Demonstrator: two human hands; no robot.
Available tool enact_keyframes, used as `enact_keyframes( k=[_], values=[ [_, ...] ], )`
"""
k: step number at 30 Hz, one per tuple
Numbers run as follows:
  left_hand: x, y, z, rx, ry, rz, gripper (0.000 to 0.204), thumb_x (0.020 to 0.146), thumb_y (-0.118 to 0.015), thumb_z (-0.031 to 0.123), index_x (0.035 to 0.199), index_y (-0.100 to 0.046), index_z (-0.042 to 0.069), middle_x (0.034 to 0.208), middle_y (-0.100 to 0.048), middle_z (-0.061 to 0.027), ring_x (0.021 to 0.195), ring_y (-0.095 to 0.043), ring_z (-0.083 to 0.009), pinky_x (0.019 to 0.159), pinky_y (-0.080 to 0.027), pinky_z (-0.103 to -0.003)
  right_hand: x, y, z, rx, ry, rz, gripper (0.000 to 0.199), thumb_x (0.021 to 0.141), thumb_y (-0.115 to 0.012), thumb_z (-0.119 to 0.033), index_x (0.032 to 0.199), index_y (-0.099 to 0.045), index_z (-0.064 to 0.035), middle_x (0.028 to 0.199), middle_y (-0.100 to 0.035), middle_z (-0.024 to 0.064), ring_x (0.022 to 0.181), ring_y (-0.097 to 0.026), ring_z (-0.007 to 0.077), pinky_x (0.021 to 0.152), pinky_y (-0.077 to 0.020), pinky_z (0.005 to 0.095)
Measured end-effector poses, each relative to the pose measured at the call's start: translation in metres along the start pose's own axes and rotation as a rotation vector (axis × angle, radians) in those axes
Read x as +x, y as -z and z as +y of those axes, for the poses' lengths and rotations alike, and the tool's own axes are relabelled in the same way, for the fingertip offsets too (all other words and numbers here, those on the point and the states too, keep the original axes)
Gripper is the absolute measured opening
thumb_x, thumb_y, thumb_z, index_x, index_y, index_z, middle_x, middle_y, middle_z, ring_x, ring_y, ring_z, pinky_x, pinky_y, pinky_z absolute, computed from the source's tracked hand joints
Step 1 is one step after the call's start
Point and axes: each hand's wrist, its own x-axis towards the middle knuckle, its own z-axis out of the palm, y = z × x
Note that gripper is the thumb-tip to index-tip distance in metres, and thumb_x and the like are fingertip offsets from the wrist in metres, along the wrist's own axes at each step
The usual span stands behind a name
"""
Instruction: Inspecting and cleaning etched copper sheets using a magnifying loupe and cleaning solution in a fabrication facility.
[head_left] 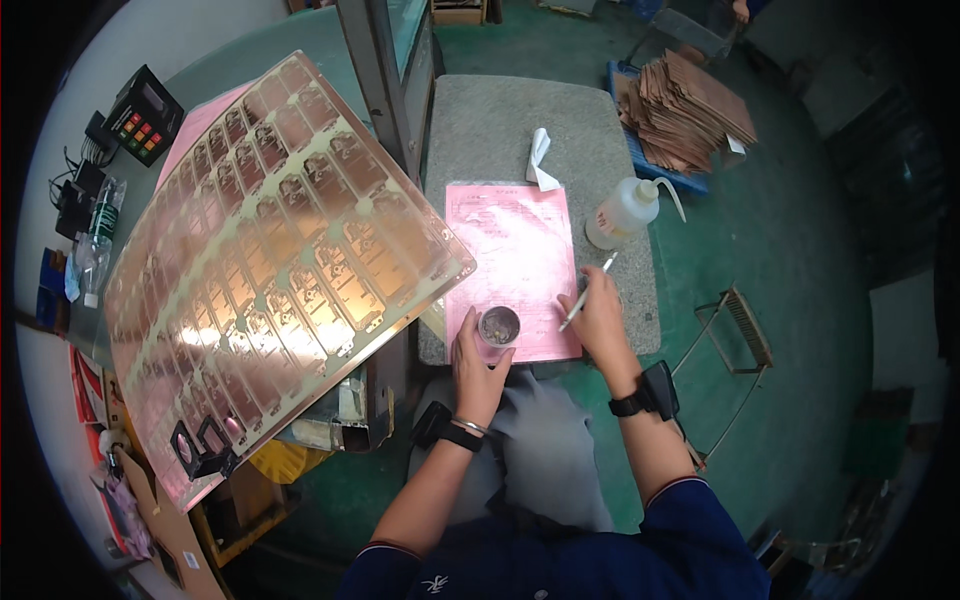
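My left hand point(478, 375) is wrapped round a small round metal cup point(499, 327) with an open top and something dark inside. The cup is over the near edge of a pink printed form point(508, 240). In my right hand point(598, 318) is a slim white pen point(590, 290), its tip pointing down toward the form's right edge. A squeeze wash bottle point(622, 214) with a bent spout stands to the right of the form. A crumpled white tissue point(541, 162) lies at the form's far edge.
A large copper-coloured circuit panel point(270, 270) lies at the left, a folding black magnifier point(203, 447) on its near corner. The grey stone-like table point(480, 120) carries the form. Beyond its far right corner, stacked brown sheets point(685, 110) rest on a blue pallet; a stool point(738, 325) stands right.
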Motion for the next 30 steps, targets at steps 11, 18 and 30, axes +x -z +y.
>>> enact_keyframes(
  k=[11, 18, 30],
  values=[
    [0.013, -0.004, 0.005, 0.272, -0.048, -0.048, 0.063, 0.064, -0.072, 0.013, 0.12, -0.045, 0.005, 0.116, -0.05, -0.0136, 0.109, -0.046, -0.0316, 0.093, -0.035, -0.042, 0.034, -0.034, 0.004, -0.126, -0.221, 0.031, 0.059, 0.062, -0.078, -0.015, 0.108, -0.046, 0.0032, 0.097, -0.057, 0.0273, 0.091, -0.056, 0.0427, 0.077, -0.0459, 0.0443],
    [0.019, -0.009, 0.004, 0.254, -0.008, 0.012, 0.058, 0.064, -0.071, 0.015, 0.116, -0.046, 0.008, 0.112, -0.052, -0.011, 0.109, -0.045, -0.0315, 0.093, -0.031, -0.045, 0.045, -0.038, -0.011, -0.035, -0.313, -0.094, 0.041, 0.072, -0.069, -0.02, 0.101, -0.052, 0.0046, 0.089, -0.06, 0.0298, 0.086, -0.058, 0.0449, 0.074, -0.047, 0.0463],
    [0.013, 0.008, -0.004, 0.276, -0.038, 0.032, 0.061, 0.062, -0.074, 0.014, 0.114, -0.043, 0.004, 0.107, -0.051, -0.016, 0.105, -0.046, -0.0356, 0.091, -0.034, -0.045, 0.145, -0.058, -0.008, 0.133, -0.306, 0.175, 0.026, 0.082, -0.058, -0.017, 0.097, -0.053, 0.0042, 0.085, -0.061, 0.0281, 0.084, -0.058, 0.0447, 0.071, -0.0454, 0.0486]
  ],
)
